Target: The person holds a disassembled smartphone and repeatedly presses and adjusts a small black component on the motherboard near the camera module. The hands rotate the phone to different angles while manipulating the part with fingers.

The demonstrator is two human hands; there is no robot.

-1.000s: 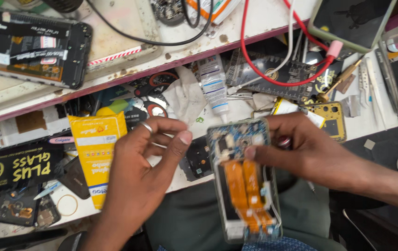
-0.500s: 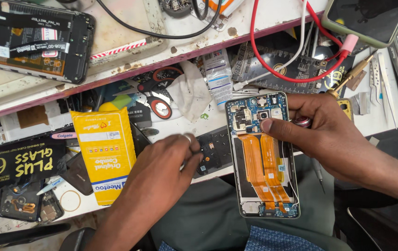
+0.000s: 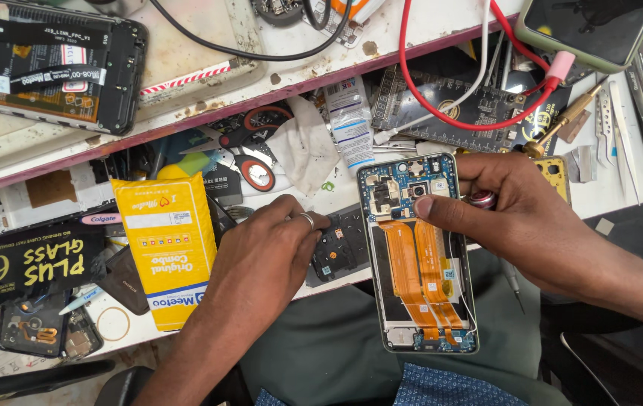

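Observation:
My right hand [image 3: 520,218] holds an opened phone [image 3: 419,256] upright over my lap, thumb pressed near the camera module at its top. The phone's back is off, showing a blue board and two orange flex cables running down its middle. My left hand [image 3: 261,259], a ring on one finger, rests at the bench's front edge. Its fingertips pinch the left edge of a small black plastic cover piece [image 3: 340,252] lying just left of the phone.
A yellow packet [image 3: 167,248] and a black box [image 3: 24,263] lie left of my left hand. Red-handled scissors [image 3: 250,146], tissue and a tube sit behind. Another opened phone [image 3: 51,64] lies on the upper shelf. A red cable [image 3: 449,113] loops to a phone [image 3: 588,26] top right; tweezers [image 3: 614,128] lie nearby.
My left hand was open beside the phone; it has dropped to the bench and closed on the black piece. My right hand shifted the phone right and straightened it.

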